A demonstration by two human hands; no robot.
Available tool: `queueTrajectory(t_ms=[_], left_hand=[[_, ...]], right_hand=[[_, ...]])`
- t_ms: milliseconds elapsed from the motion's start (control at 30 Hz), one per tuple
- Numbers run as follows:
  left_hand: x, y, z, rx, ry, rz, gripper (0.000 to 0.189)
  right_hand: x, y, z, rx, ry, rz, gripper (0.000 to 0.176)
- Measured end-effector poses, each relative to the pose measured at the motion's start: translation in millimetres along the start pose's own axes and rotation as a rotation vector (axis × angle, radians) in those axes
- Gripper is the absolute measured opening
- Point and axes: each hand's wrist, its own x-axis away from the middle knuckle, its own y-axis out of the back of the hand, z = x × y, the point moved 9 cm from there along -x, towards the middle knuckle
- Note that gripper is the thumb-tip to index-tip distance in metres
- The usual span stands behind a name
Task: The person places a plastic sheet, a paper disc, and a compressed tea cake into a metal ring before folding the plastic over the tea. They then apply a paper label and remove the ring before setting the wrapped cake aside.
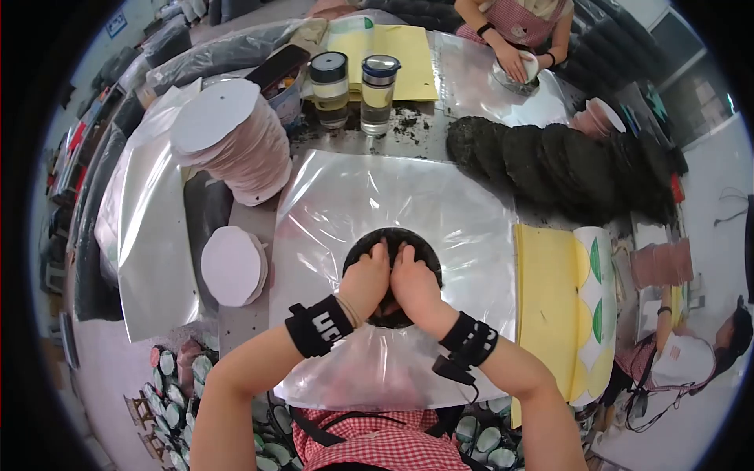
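A dark, rough round cake (426, 250), apparently dried seaweed, lies on a stack of clear shiny plastic sheets (463, 204) in front of me. My left hand (366, 281) is over its left half, the fingers bent and pressed together against it. Close beside it, my right hand (416, 284) presses on the right half in the same way, with the fingertips of both hands nearly meeting. The backs of my hands hide the cake's middle and most of my fingers. Black bands circle both wrists.
Dark round cakes (542, 161) stand in a leaning row at the back right. Yellow printed sheets (550, 306) lie right. A spool of pink ribbon (243, 149), white discs (232, 267) and two drink bottles (330, 90) (379, 93) stand left and behind. Another person (522, 39) works opposite.
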Motion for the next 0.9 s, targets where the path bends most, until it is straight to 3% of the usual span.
queueTrajectory(t_ms=[133,167,233,267,333,400,433,467,500,533,567,600,633,667,700,733,800,833,867,900], left_hand=[[-3.4,0.1,-3.2,-0.050,-0.061,0.214,0.102],[-4.0,3.7,-2.4,-0.010,-0.056,0.231,0.100],[9.2,11.1,1.1,0.013,-0.050,0.234,0.098],[19.2,24.6,-4.0,0.097,-0.146,0.112,0.091],[53.1,69.4,3.3,0.371,-0.268,-0.183,0.070],[108.7,108.9,57.5,0.430,0.047,-0.528,0.056],[143.3,106.0,95.5,0.318,0.256,-0.715,0.049],[164.6,47.7,150.9,0.541,0.431,-0.528,0.044],[183.1,-7.5,184.7,0.762,0.603,-0.327,0.040],[189.6,3.1,174.4,0.768,0.617,-0.334,0.040],[177.2,12.0,142.0,1.115,0.511,-0.101,0.036],[164.3,32.6,105.3,1.437,0.369,0.147,0.033],[156.5,71.8,103.0,1.448,0.347,0.023,0.024],[154.2,70.1,105.0,1.447,0.356,0.041,0.024],[157.3,79.8,130.1,1.554,0.420,-0.286,0.022],[164.2,86.2,157.8,1.630,0.462,-0.631,0.021],[158.5,39.0,155.7,0.983,0.231,-0.460,0.033],[159.0,23.2,143.7,0.755,0.110,-0.438,0.045],[152.3,44.1,94.6,0.393,-0.094,-0.469,0.053],[138.7,56.8,77.0,0.381,-0.113,-0.465,0.053]], right_hand=[[0.3,-5.7,-3.7,-0.047,0.037,0.084,0.054],[0.6,-3.2,-5.8,-0.090,0.004,0.047,0.041],[4.7,-0.3,-5.6,-0.157,-0.043,0.073,0.044],[3.1,-0.3,-9.1,-0.220,-0.082,0.112,0.047],[34.0,43.4,-3.6,-0.404,0.190,-0.009,0.050],[77.3,101.6,-50.2,-0.607,-0.044,-0.301,0.054],[106.3,108.5,-86.0,-0.406,-0.181,-0.433,0.052],[137.8,110.5,-120.4,-0.203,-0.318,-0.563,0.051],[163.2,66.3,-166.3,-0.499,-0.549,-0.366,0.047],[185.2,23.1,-192.0,-0.786,-0.768,-0.144,0.043],[184.6,33.7,-192.5,-0.786,-0.754,-0.149,0.043],[176.0,43.3,-177.3,-1.002,-0.652,-0.038,0.039],[176.2,55.0,-159.4,-1.211,-0.550,0.089,0.034],[172.0,98.4,-168.0,-1.481,-0.450,-0.167,0.031],[169.8,134.2,-189.4,-1.732,-0.341,-0.447,0.028],[185.0,147.8,-225.0,-1.794,-0.339,-0.762,0.025],[190.3,119.3,-263.9,-1.418,-0.604,-0.875,0.027],[180.4,73.0,-262.3,-1.209,-0.592,-0.630,0.035],[178.3,30.0,-252.8,-0.996,-0.575,-0.393,0.044],[172.3,25.4,-207.1,-0.701,-0.384,-0.298,0.059]])
